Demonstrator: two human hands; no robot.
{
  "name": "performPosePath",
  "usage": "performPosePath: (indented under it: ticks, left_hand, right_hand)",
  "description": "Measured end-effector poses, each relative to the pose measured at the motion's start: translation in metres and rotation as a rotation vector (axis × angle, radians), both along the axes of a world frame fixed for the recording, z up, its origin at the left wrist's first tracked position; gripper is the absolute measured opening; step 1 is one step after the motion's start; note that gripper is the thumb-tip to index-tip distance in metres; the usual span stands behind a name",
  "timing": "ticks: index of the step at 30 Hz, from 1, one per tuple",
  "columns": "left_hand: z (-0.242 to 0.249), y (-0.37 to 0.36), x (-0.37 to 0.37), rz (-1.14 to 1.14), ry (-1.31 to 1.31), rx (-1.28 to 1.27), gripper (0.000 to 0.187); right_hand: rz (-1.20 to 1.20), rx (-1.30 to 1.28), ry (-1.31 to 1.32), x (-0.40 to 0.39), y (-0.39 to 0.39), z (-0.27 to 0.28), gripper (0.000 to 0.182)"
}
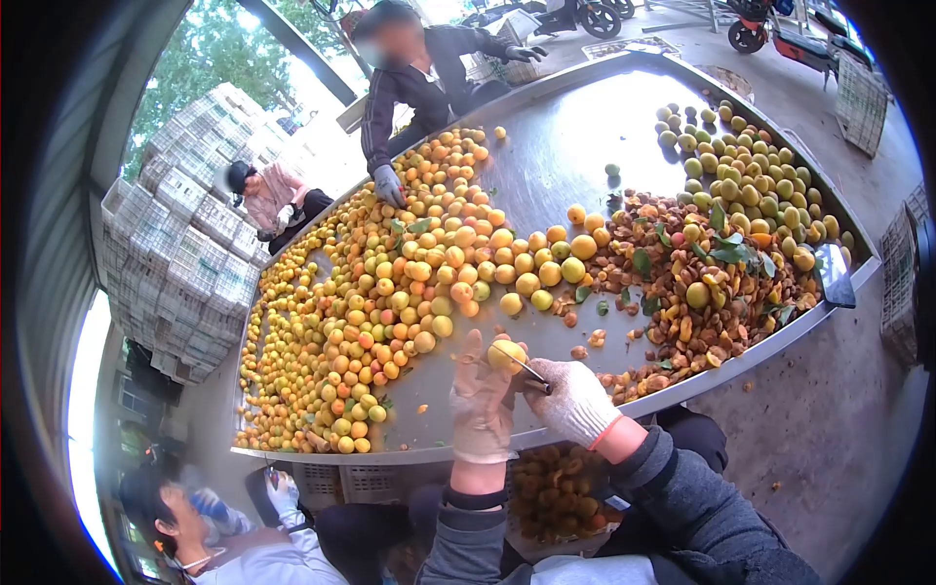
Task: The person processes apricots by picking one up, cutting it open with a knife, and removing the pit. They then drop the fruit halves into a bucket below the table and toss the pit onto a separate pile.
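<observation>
My left hand (483, 402), in a tan glove, is closed around a yellow apricot (506, 357) over the near edge of the metal table (585, 127). Beside it, my right hand (577, 402) in a white knit glove grips a small knife (534, 373), its thin blade lying against the fruit. A broad heap of yellow-orange apricots (400, 283) spreads beyond and to the left. To the right lies a mound of brown and orange fruit pieces (673, 302) mixed with green leaves. Below the table edge, a basket with dark orange fruit pieces (561, 492) stands near my legs.
Greenish apricots (751, 180) fill the far right corner, and a phone (836, 276) rests on the right rim. A co-worker's gloved hand (388, 185) touches the heap opposite. Another person sits at lower left, one further back. Crates (185, 244) are stacked behind.
</observation>
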State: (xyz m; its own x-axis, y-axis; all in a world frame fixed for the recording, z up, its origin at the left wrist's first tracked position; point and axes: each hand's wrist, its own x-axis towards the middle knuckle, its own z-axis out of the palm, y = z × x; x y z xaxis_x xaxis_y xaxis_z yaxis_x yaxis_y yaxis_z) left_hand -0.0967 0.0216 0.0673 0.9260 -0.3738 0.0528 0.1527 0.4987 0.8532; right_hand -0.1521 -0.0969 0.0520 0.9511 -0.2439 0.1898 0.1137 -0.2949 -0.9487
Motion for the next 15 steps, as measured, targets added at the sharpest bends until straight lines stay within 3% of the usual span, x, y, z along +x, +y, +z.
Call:
performPosePath:
  ticks: [4, 6, 9, 12, 15]
  left_hand:
    - [0.001, -0.005, -0.005, 0.047, -0.028, 0.062, 0.06]
    - [-0.001, -0.005, -0.008, 0.06, -0.275, 0.274, 0.079]
    - [0.008, -0.01, -0.016, 0.026, -0.28, 0.307, 0.081]
    - [0.011, -0.013, -0.017, -0.011, -0.238, 0.122, 0.073]
    - [-0.01, -0.001, -0.002, -0.136, -0.112, 0.099, 0.061]
  right_hand:
    - [0.028, -0.051, 0.032, 0.002, -0.004, -0.009, 0.019]
    - [0.031, -0.009, 0.05, 0.004, -0.005, -0.016, 0.021]
    - [0.038, 0.012, 0.068, 0.002, -0.008, -0.016, 0.025]
    - [-0.01, 0.01, -0.035, -0.001, -0.008, -0.008, 0.021]
    - [-0.073, -0.027, -0.13, -0.004, -0.008, -0.004, 0.017]
